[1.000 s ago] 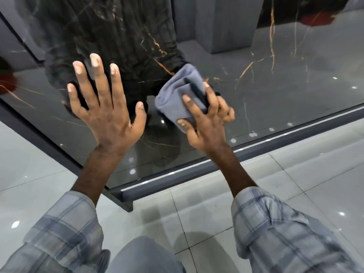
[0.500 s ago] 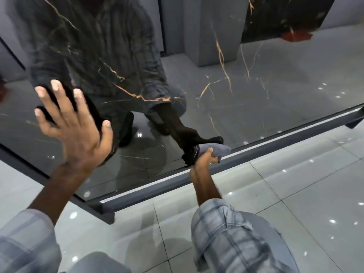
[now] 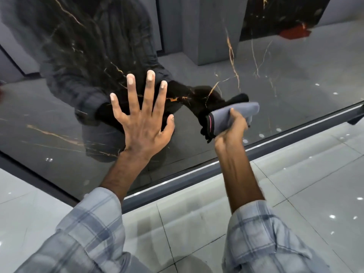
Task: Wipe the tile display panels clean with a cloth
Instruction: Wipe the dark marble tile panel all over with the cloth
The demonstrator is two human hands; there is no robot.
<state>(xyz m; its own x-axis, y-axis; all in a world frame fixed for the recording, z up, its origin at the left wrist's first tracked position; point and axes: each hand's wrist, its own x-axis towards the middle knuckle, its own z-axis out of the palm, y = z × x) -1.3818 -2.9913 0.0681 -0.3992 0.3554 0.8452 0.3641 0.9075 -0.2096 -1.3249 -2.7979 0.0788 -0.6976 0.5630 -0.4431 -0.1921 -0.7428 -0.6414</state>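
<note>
**Low wipe on dark panel, left hand bracing**

Left hand (image 3: 143, 125) lies flat on the glossy dark marble panel (image 3: 295, 85). Its fingers are straight, spread wide and hold nothing, probably a brace for leaning in low. Right hand (image 3: 232, 134) is just to its right, fingers curled round a folded grey cloth (image 3: 236, 114). The cloth sits against the panel low down, near the grey bottom rail (image 3: 197, 176), and is bunched thick, likely to make a firm pad. Pale floor tiles (image 3: 305, 194) are on the near side. Judged mid-wipe on the lower strip. No dirt shows, so progress can't be told.
</note>
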